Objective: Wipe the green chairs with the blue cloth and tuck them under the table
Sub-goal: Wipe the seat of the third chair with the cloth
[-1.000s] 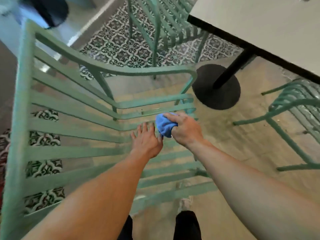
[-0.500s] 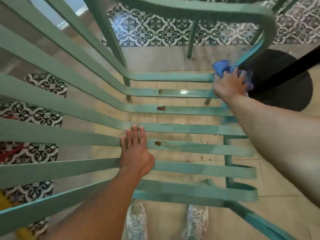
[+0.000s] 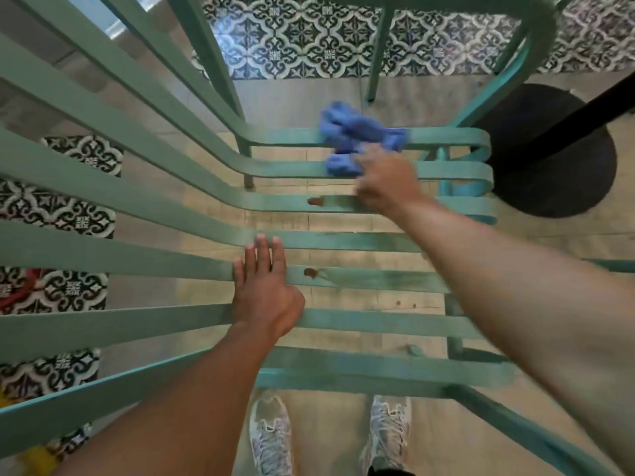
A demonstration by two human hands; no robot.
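A green slatted metal chair (image 3: 360,280) fills the view, seen from above, its seat slats running left to right and its back slats sweeping off to the left. My right hand (image 3: 386,182) grips a bunched blue cloth (image 3: 354,139) against the far seat slats. My left hand (image 3: 264,290) lies flat on the middle slats with its fingers straight and together. Small rust spots (image 3: 311,272) mark two of the slats.
The table's round black base (image 3: 549,173) and its dark post (image 3: 584,111) stand just right of the chair. Another green chair leg (image 3: 376,53) rises beyond, over patterned tile (image 3: 309,36). My two shoes (image 3: 271,438) stand below the seat's near edge.
My right hand has slid the blue cloth leftward along the far slats, away from the seat's right corner. My left hand has stayed flat on the middle slats.
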